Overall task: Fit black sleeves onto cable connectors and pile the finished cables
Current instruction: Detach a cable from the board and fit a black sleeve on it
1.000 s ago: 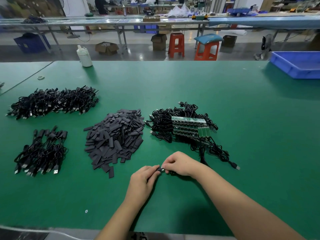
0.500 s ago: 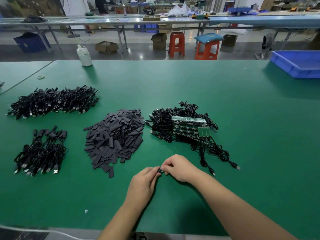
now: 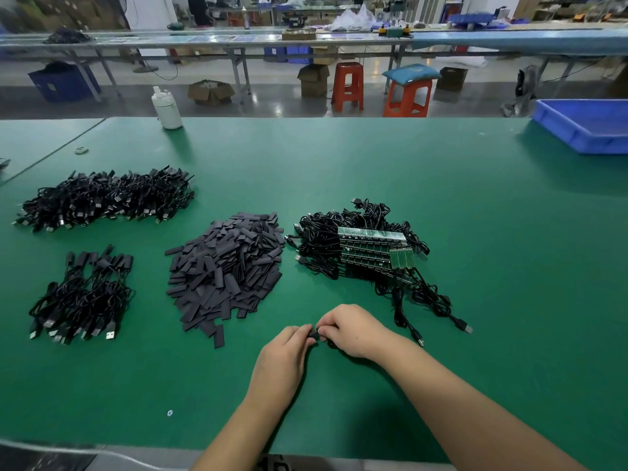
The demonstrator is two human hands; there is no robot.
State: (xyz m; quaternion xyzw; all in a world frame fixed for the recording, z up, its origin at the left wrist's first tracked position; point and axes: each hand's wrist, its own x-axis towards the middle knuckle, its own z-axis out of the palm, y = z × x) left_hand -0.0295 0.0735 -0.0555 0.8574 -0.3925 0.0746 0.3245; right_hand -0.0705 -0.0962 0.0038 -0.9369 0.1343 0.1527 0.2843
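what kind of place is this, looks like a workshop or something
Most likely an electronics assembly workshop. The long green worktable holds sorted piles of black cables, a heap of black sleeves and stacked green circuit boards. More benches, stools and a blue bin stand around.

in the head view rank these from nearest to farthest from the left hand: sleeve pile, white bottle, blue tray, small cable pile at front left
Measured from the left hand:
1. Sleeve pile, just beyond it and slightly to the left.
2. Small cable pile, at the front left of the table.
3. White bottle, at the far edge, to the left.
4. Blue tray, in the far right corner.
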